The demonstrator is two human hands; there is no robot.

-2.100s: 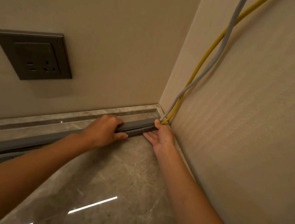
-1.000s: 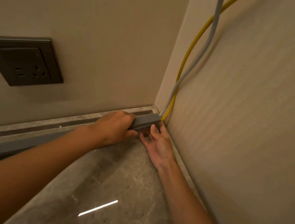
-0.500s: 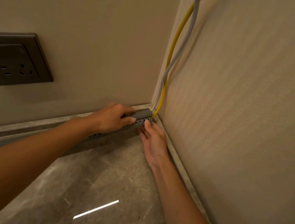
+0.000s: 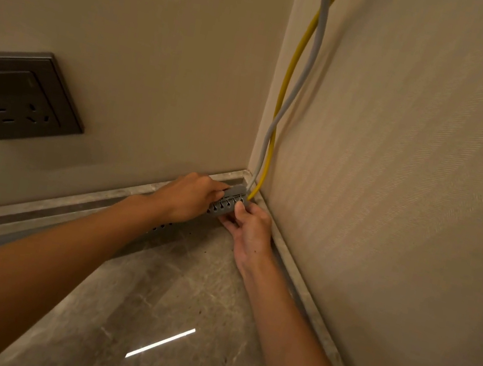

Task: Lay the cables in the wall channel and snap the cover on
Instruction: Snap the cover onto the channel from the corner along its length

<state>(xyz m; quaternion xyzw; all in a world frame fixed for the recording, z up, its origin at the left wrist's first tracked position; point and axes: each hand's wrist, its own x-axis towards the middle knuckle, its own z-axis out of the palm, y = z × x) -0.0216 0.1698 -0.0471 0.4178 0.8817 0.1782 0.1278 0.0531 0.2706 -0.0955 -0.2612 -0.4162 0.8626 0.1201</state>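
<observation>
Head camera looks down into the far corner of the marble floor, where the slotted grey channel lies along the skirting, its end close to the corner. The left hand curls its fingers over the channel's top and grips it, and the right hand holds the same end from the front, fingertips bent against the slots. A yellow cable and a grey cable hang down the corner to the channel's end.

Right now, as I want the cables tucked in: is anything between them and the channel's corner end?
Nothing visible. The yellow cable and grey cable drop down the corner to the channel, which the left hand and right hand grip.
</observation>
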